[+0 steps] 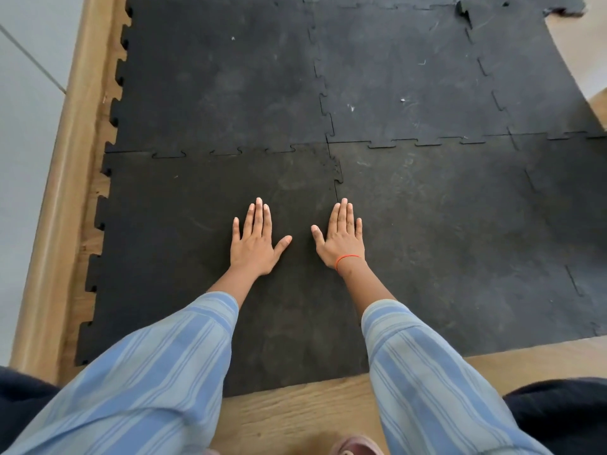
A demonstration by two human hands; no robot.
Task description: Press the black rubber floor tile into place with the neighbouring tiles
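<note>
The black rubber floor tile lies at the near left of the mat, with jigsaw-toothed edges. Its far edge meets the far-left tile along an interlocking seam. Its right edge meets the near-right tile. My left hand rests flat on the tile, palm down, fingers spread. My right hand, with an orange band at the wrist, lies flat over the seam between the two near tiles. Neither hand holds anything. The lower part of that seam is hidden under my right hand and sleeve.
More black tiles fill the far right, one with a torn corner. Wooden floor shows in front and along the left, where a wooden skirting meets a grey wall. A shoe tip peeks in at the bottom.
</note>
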